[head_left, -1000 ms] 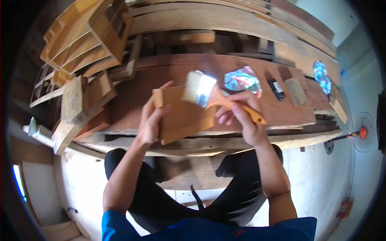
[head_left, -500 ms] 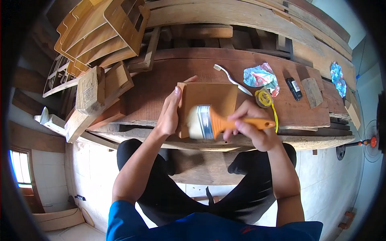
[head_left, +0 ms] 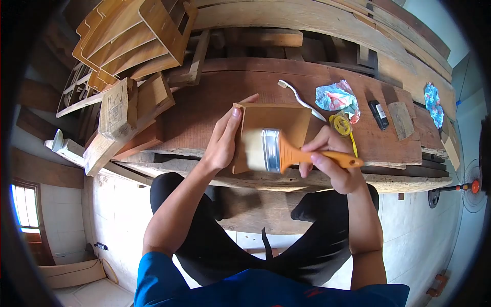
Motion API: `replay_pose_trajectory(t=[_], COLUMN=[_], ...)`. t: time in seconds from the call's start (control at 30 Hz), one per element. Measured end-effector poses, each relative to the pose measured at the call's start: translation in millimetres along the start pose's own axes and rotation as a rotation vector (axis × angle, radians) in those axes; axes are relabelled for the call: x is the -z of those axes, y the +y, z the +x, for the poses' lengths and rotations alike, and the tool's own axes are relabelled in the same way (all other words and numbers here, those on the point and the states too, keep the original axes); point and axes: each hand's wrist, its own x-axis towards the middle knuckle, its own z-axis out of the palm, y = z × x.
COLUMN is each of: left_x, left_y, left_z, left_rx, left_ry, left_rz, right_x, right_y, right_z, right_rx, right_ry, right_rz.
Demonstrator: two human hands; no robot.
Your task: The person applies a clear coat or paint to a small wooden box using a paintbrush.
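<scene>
My left hand grips the left side of a shallow brown wooden box, tilted up at the front of the bench. A wide paintbrush with pale bristles, a metal band and an orange handle is in my right hand, fingers closed round the handle. Its bristles overlap the lower left part of the box in this view. Just beyond the box lie a white toothbrush and a yellow tape measure.
Crumpled patterned cloth, a dark bottle and a thin wood piece lie on the reddish plank. Wood blocks and a tiered wooden organizer stand at the left. Long boards run along the back.
Both hands, the box and the paintbrush appear slightly further right, as the whole view has shifted a little that way. The brush also sits slightly higher against the box.
</scene>
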Motion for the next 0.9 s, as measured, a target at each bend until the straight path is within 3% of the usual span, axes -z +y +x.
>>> replay_pose_trajectory(t=[0.07, 0.1, 0.2, 0.23, 0.33, 0.37, 0.47, 0.53, 0.6, 0.7, 0.73, 0.8, 0.87, 0.9], left_x=[0, 1, -2, -2, 0, 1, 1, 2, 5, 2, 3, 2, 2, 4], left_y=[1, 1, 3, 3, 2, 1, -1, -4, -6, -6, -3, -5, -7, -8], left_z=[0, 0, 0, 0, 0, -1, -5, -4, -4, -5, -6, -6, -4, -4], left_rx=[0.009, 0.011, 0.027, 0.025, -0.017, -0.046, -0.061, -0.079, -0.081, -0.093, -0.056, -0.090, -0.087, -0.080], left_ry=[-0.006, -0.009, 0.000, -0.001, -0.025, -0.028, -0.031, -0.032, -0.016, -0.014, -0.024, 0.011, 0.024, 0.029], left_rz=[-0.004, -0.008, -0.038, -0.036, -0.012, 0.020, -0.008, -0.024, 0.011, -0.020, 0.012, 0.062, 0.072, 0.080], right_x=[3, -5, -5, 0, 5, 3, -2, -7, 0, 0, 3, -1, -2, -1], right_y=[-3, -1, 3, 0, -10, -11, -11, -8, -22, -23, -24, -17, -27, -30], right_z=[-2, 1, 1, -2, -5, -3, -4, -7, -1, -1, -1, -1, -2, -3], right_rx=[-0.078, -0.007, 0.150, 0.066, -0.050, -0.026, 0.093, 0.088, 0.019, 0.066, 0.091, 0.158, 0.117, 0.063], right_ry=[0.000, 0.196, 0.177, 0.006, -0.123, 0.072, 0.296, -0.042, -0.254, 0.213, 0.292, 0.168, -0.155, -0.148], right_rz=[-0.050, -0.011, -0.037, -0.001, -0.127, -0.029, -0.102, -0.076, -0.251, -0.161, -0.260, -0.146, -0.227, -0.207])
